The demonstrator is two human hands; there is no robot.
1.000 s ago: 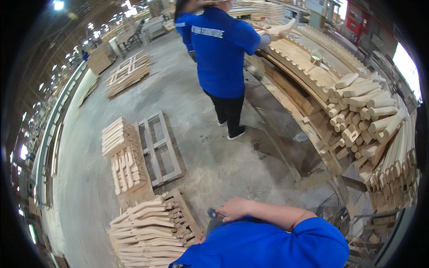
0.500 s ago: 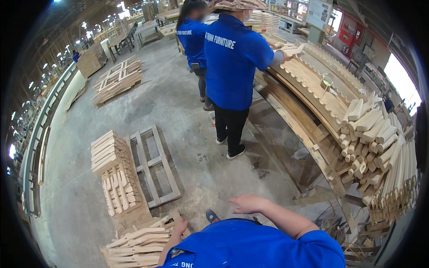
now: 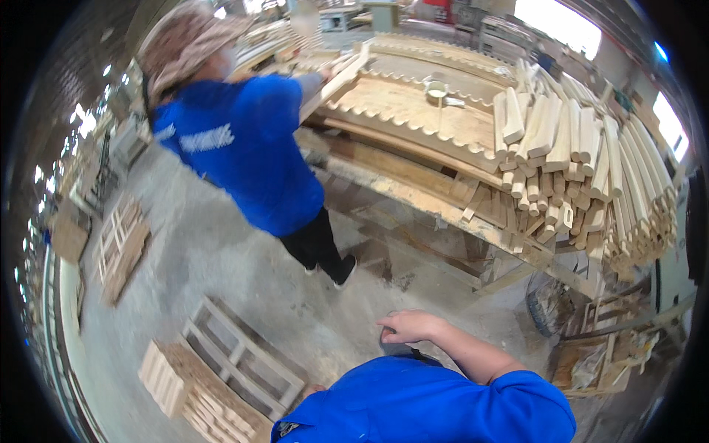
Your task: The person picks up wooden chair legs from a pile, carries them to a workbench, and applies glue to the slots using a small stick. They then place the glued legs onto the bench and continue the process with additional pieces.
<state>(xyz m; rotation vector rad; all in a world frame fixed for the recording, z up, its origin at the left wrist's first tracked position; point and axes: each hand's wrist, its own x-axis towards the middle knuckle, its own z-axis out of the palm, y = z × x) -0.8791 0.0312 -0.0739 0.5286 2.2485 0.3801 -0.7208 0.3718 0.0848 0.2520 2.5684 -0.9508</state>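
One right hand (image 3: 410, 325) empty, fingers loosely together; left hand hidden; concrete floor (image 3: 221, 273), cluttered workbench (image 3: 413, 184).

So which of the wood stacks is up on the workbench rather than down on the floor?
The big pile of pale shaped sticks at the right end of the workbench. The smaller stack sits on the concrete floor beside an empty pallet frame.

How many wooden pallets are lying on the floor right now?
2: one empty slatted pallet just left of the wearer's chest, and one loaded pallet farther left near the wall. More may sit hidden under the wood stacks.
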